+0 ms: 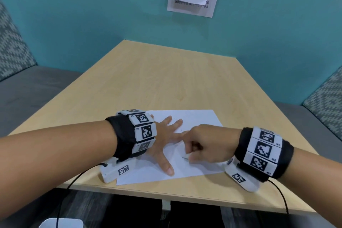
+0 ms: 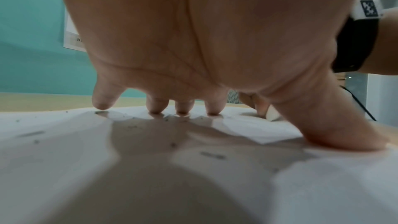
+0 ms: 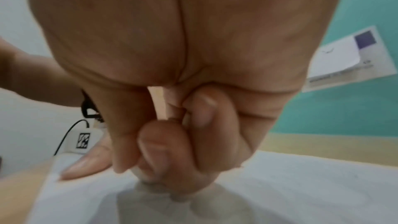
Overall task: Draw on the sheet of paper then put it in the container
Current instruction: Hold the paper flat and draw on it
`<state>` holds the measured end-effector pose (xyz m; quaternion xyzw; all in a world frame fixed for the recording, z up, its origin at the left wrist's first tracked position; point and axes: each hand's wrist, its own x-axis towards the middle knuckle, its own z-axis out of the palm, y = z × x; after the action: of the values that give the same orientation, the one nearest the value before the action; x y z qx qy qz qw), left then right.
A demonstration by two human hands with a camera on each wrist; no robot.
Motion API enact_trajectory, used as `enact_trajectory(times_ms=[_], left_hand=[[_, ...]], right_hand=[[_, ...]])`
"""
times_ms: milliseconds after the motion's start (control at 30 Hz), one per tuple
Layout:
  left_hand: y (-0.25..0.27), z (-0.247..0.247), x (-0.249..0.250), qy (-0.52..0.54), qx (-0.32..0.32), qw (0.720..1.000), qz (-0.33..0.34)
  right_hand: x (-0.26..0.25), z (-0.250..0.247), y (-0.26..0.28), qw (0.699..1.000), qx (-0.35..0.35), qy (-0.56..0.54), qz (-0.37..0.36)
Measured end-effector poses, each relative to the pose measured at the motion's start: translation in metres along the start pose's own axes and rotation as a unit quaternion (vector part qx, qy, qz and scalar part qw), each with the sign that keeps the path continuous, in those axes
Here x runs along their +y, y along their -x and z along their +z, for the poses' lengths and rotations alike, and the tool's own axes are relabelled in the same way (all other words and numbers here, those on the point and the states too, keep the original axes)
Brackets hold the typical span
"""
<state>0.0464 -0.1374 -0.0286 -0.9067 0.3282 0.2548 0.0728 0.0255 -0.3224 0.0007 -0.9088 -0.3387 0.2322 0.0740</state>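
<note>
The sheet of paper (image 1: 185,146) lies flat on the counter (image 1: 166,79), near its front edge. The left hand (image 1: 162,140) is spread flat on the sheet, fingers straight, so the sheet is kept from sliding. The right hand (image 1: 207,144) is curled tight on the sheet around a small pale drawing tool (image 3: 159,103). Short, light strokes are best made beside the left thumb. The tool is shown only in the right wrist view. Small dark specks on the sheet are shown in the left wrist view. No container is clearly seen.
</note>
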Motion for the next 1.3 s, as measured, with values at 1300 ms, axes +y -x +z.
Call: enact_trajectory(times_ms=[1300], left_hand=[[0.000, -0.001, -0.001, -0.001, -0.014, 1.000, -0.008]], right_hand=[[0.026, -0.016, -0.014, 0.998, 0.031, 0.025, 0.045]])
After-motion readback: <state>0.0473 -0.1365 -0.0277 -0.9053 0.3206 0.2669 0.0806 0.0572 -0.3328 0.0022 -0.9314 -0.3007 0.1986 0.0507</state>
